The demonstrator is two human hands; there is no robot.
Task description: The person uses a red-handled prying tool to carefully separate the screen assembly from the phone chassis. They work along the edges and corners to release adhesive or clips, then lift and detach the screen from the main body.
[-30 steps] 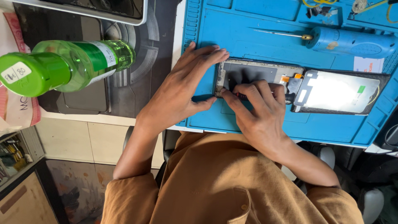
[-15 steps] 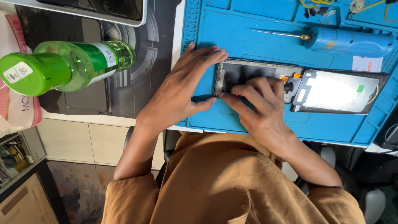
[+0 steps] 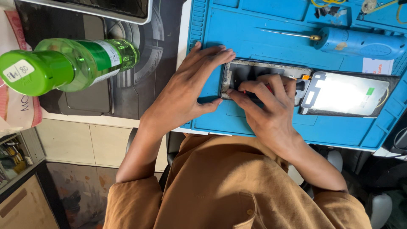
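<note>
Opened phone frame (image 3: 254,72) is judged light, thin, fragile; it is steadied at nine o'clock by the left hand (image 3: 186,91), fingers spread. Right hand (image 3: 267,106) is closed around a small red tool (image 3: 268,88); edge holds are advised.

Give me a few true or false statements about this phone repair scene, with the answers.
1. The left hand steadies the edge of the opened phone frame. True.
2. The green bottle stands on the blue mat. False: it is off the mat, over the dark pad to the left.
3. The detached screen panel lies right of the frame. True.
4. The right hand holds the blue tool. False: that tool lies untouched at the top of the mat.
</note>
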